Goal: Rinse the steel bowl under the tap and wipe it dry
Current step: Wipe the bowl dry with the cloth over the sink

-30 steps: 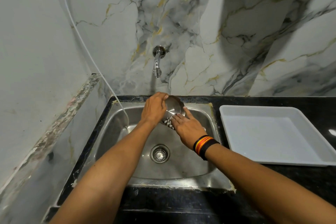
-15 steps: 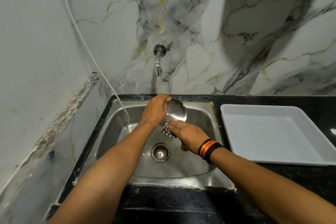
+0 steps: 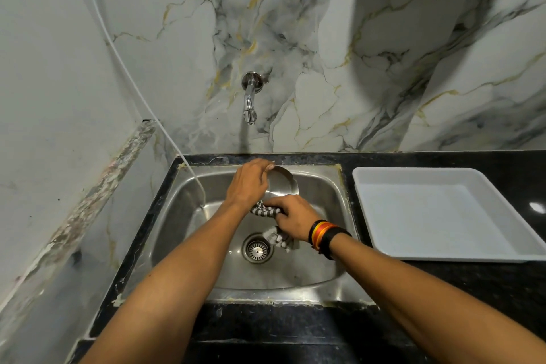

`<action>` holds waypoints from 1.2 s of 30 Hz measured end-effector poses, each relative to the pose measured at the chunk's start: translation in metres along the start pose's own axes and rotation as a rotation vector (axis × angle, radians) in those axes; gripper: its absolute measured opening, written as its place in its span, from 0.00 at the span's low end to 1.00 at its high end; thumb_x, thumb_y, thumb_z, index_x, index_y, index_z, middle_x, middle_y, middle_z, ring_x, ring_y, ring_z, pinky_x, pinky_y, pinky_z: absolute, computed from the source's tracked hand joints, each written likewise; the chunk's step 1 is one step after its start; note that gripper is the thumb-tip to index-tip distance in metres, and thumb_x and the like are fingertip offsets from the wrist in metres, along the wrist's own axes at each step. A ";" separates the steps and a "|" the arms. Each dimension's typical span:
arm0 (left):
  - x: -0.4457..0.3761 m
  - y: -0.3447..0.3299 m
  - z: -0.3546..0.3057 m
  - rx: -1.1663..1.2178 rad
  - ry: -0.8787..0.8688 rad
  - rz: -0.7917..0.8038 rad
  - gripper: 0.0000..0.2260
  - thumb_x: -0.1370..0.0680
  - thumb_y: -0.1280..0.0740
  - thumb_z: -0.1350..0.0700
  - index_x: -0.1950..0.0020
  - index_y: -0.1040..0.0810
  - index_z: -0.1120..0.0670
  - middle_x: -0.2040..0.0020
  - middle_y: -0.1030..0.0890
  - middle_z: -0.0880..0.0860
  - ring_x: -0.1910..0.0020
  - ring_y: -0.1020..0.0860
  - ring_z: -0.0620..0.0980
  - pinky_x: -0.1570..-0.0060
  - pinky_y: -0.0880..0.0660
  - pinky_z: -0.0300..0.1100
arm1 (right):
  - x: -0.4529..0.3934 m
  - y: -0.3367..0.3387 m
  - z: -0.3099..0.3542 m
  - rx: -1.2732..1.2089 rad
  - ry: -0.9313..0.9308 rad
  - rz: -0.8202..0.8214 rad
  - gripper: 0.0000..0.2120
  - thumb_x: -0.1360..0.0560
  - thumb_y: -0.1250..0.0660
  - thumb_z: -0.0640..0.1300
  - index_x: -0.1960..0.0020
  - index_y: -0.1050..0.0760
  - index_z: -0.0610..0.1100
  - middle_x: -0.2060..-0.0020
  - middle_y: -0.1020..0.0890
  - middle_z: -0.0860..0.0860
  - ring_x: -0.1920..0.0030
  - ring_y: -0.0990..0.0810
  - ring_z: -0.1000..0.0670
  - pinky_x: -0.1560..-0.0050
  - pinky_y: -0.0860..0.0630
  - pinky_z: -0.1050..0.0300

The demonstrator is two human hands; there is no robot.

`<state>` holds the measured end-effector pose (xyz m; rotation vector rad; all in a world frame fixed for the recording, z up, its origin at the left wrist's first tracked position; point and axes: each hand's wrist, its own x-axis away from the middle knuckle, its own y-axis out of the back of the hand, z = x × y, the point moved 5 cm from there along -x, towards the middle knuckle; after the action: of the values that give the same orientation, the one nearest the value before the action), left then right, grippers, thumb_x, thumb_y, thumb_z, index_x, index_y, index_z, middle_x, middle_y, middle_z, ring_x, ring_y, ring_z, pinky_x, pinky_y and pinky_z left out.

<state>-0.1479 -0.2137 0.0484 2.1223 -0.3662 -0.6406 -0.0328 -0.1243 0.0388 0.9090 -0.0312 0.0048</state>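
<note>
Marble-veined wall behind, black counter, steel sink set in it, white tray on the counter right of the sink. Tap on the far wall, no water running that I can see.

Steel bowl is held over the far part of the sink, below the tap, tilted on edge with its inside facing near-right. Left hand is clamped on the bowl's left rim, thumb over the top edge. Right hand is closed around a striped cloth, bunched against the bowl's lower edge; a tail of the cloth hangs down near the drain. Banded wristbands on the right wrist.

Step in hand, by my read: the wipe-dry part; rinse looks done since the tap is dry. Next move likely calls for turning the bowl in the left hand so the cloth reaches unwiped areas, inside and outer wall, keeping the rim grip firm because wet steel slips.

Versus half a second ago: the right hand sits lower and nearer, knuckles now curled over the cloth, more cloth shows, including the hanging tail. Bowl and left hand stand about where they were, bowl slightly more covered by the hands. Tray, tap unchanged.
</note>
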 end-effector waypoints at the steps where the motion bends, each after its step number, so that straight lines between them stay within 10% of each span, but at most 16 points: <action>1: -0.001 0.001 0.001 -0.003 0.009 0.000 0.13 0.14 0.38 0.56 0.35 0.17 0.55 0.39 0.16 0.52 0.41 0.19 0.53 0.43 0.28 0.42 | -0.001 0.004 -0.001 -0.013 -0.002 0.007 0.26 0.27 0.40 0.32 0.33 0.21 0.48 0.48 0.13 0.43 0.53 0.17 0.44 0.51 0.25 0.61; 8: -0.005 0.006 0.008 0.037 0.052 0.000 0.12 0.14 0.39 0.55 0.38 0.17 0.54 0.41 0.16 0.52 0.44 0.19 0.52 0.44 0.23 0.46 | -0.011 0.057 0.002 -0.087 -0.026 -0.558 0.24 0.28 0.36 0.33 0.34 0.22 0.46 0.43 0.15 0.45 0.43 0.18 0.43 0.39 0.22 0.51; 13: -0.011 0.002 0.006 0.081 0.056 0.012 0.12 0.14 0.39 0.54 0.38 0.16 0.53 0.40 0.15 0.52 0.41 0.18 0.53 0.40 0.23 0.49 | -0.012 -0.002 -0.005 0.332 0.160 -0.239 0.25 0.23 0.38 0.36 0.26 0.29 0.41 0.30 0.24 0.43 0.28 0.27 0.42 0.29 0.29 0.48; 20: -0.009 -0.004 0.005 0.110 0.059 -0.016 0.13 0.15 0.39 0.56 0.39 0.16 0.52 0.41 0.15 0.51 0.41 0.19 0.52 0.40 0.22 0.49 | -0.029 -0.005 -0.002 0.398 0.121 -0.250 0.31 0.22 0.40 0.37 0.20 0.41 0.38 0.21 0.38 0.41 0.20 0.43 0.44 0.20 0.48 0.52; 28: -0.010 0.009 0.010 0.032 -0.041 -0.012 0.13 0.15 0.38 0.56 0.37 0.16 0.54 0.39 0.15 0.51 0.41 0.18 0.53 0.38 0.22 0.50 | -0.023 -0.011 -0.008 0.450 0.545 0.037 0.32 0.28 0.40 0.30 0.25 0.30 0.44 0.24 0.30 0.48 0.21 0.39 0.46 0.23 0.36 0.47; 36: -0.011 0.011 0.001 -0.026 -0.100 0.007 0.12 0.14 0.38 0.56 0.38 0.17 0.54 0.41 0.16 0.52 0.43 0.17 0.54 0.39 0.23 0.50 | -0.026 0.007 -0.021 0.976 0.452 -0.017 0.27 0.19 0.41 0.36 0.21 0.42 0.37 0.20 0.40 0.41 0.20 0.44 0.38 0.20 0.49 0.41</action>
<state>-0.1579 -0.2156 0.0606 2.0683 -0.4179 -0.7452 -0.0582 -0.1035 0.0305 1.8635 0.4345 0.2264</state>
